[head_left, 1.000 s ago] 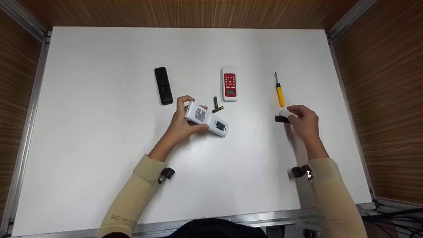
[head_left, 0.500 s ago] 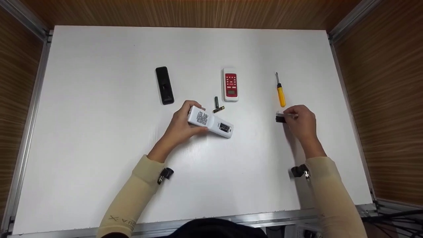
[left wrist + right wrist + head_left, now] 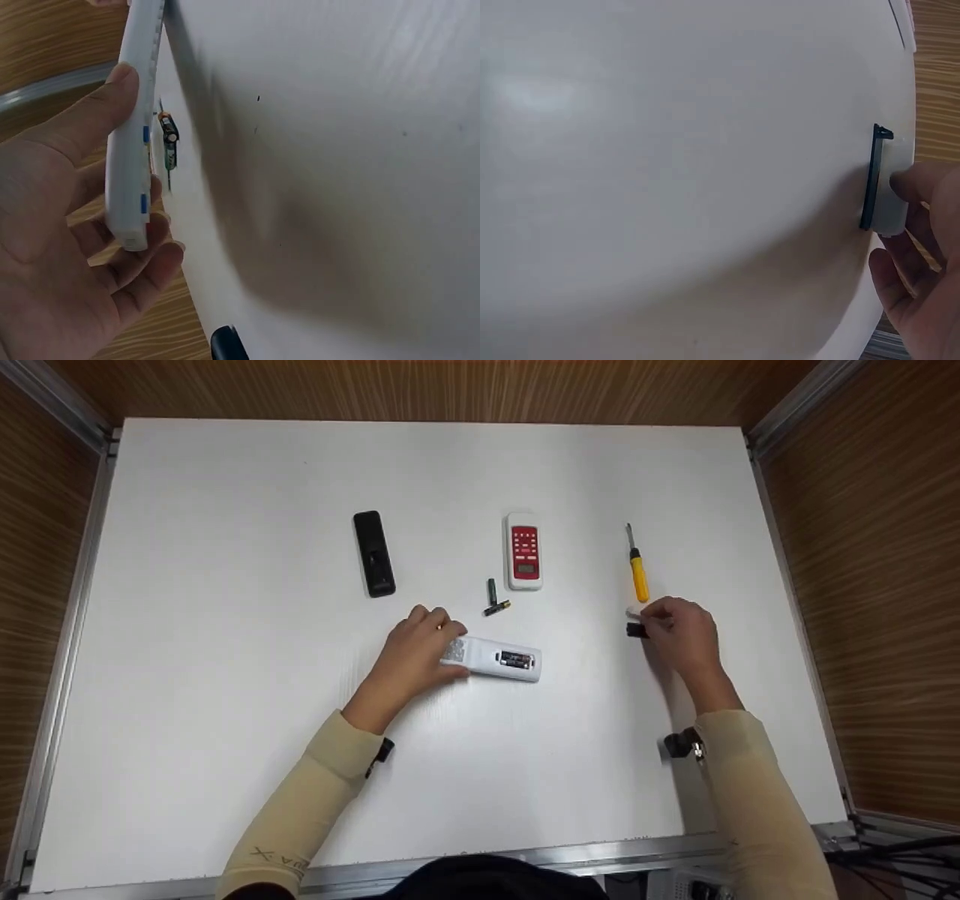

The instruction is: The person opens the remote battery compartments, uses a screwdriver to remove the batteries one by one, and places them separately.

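My left hand (image 3: 414, 654) grips one end of a white remote control (image 3: 486, 660), its back turned up. Two batteries (image 3: 517, 660) sit in the remote's uncovered compartment at the far end. Seen from the left wrist, the thumb lies along one side of the remote (image 3: 129, 161) with fingers on the other. At the right, my right hand (image 3: 686, 639) pinches a small white battery cover (image 3: 891, 195) between thumb and fingers. Right beside that cover is a black battery cover (image 3: 636, 630); whether the two touch is unclear.
Two loose batteries (image 3: 493, 598) lie beyond the white remote. Behind them is a white remote with a red face (image 3: 524, 552). A black remote (image 3: 373, 553) lies to the left, and a yellow-handled screwdriver (image 3: 637, 574) lies beyond my right hand.
My left hand has lowered and turned the white remote, so it lies more nearly sideways and closer to me. The white cover has tilted in my right hand, which has shifted slightly left.
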`<control>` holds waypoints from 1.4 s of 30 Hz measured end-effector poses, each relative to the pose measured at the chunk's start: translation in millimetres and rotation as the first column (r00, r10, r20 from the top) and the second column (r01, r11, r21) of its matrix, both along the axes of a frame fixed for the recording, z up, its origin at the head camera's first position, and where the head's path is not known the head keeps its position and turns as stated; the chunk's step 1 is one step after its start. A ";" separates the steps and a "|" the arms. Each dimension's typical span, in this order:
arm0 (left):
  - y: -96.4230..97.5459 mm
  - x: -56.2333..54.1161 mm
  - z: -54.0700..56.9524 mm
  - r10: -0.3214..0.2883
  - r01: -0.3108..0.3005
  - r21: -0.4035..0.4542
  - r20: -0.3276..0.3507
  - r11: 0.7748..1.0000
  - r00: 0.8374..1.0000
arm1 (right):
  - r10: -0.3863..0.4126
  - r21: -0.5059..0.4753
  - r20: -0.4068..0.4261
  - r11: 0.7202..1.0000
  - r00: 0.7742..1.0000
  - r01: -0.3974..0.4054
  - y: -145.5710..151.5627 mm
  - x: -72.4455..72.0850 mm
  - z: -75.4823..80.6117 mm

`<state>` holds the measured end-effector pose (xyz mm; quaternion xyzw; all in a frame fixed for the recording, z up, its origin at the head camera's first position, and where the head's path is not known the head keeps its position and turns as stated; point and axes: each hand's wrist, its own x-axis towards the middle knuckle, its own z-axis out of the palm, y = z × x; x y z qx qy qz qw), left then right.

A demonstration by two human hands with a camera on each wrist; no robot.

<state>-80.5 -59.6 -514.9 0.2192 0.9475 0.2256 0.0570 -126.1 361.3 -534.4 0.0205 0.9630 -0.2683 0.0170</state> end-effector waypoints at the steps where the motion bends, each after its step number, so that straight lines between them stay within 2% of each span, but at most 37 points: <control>1: 0.3 0.0 -0.3 -0.001 0.001 -0.021 0.002 1.000 1.000 | 0.012 0.014 0.000 1.000 1.000 -0.012 0.0 -0.1 -0.5; 5: 1.5 -0.6 -1.6 0.000 0.000 -0.057 0.011 0.998 1.000 | 0.058 0.057 -0.015 0.997 0.998 -0.057 -0.2 -0.1 -2.1; 13: 3.2 -1.4 -2.4 0.007 -0.006 -0.072 0.021 0.997 1.000 | 0.143 0.125 -0.040 0.983 0.989 -0.137 0.4 0.5 -2.5; 24: 4.6 -5.1 -5.3 0.006 -0.005 -0.045 0.031 0.999 1.000 | 0.153 0.145 -0.114 0.980 0.982 -0.136 1.2 -5.4 -3.6; 29: 6.9 -6.8 -6.9 0.007 -0.007 -0.054 0.015 0.998 1.000 | 0.127 0.124 -0.117 0.986 0.985 -0.112 -3.9 -14.8 1.9; 33: 10.7 -7.3 -8.0 0.000 -0.003 -0.112 -0.028 0.994 1.000 | 0.097 0.095 -0.107 0.992 0.990 -0.087 -9.4 -28.0 8.1; 37: 15.1 -6.8 -10.4 -0.043 0.027 -0.155 -0.099 0.988 0.994 | 0.061 0.106 -0.072 0.993 0.996 -0.054 -13.0 -42.7 13.9; 42: 19.4 -3.5 -16.6 -0.114 0.098 -0.119 -0.136 0.988 0.984 | -0.004 0.101 0.019 0.995 1.000 0.002 -12.5 -55.8 14.5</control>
